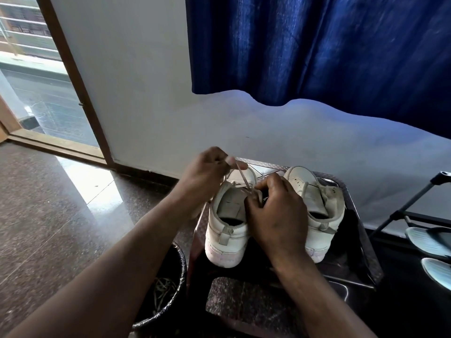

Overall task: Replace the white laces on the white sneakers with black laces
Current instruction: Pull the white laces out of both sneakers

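Two white sneakers stand side by side on a metal stool (361, 215), heels toward me. My left hand (205, 174) pinches a white lace (241, 175) and holds it taut above the left sneaker (227, 230). My right hand (275, 211) rests on that sneaker's right side, fingers curled at the eyelets where the lace comes out. The right sneaker (317, 198) still carries its white lace. No black laces are visible.
A black bin (168, 301) with strips inside sits on the floor left of the stool. A dark rack (410, 203) with pale sandals (429, 240) stands at the right. A blue curtain (317, 45) hangs above; a doorway (36, 81) opens at the left.
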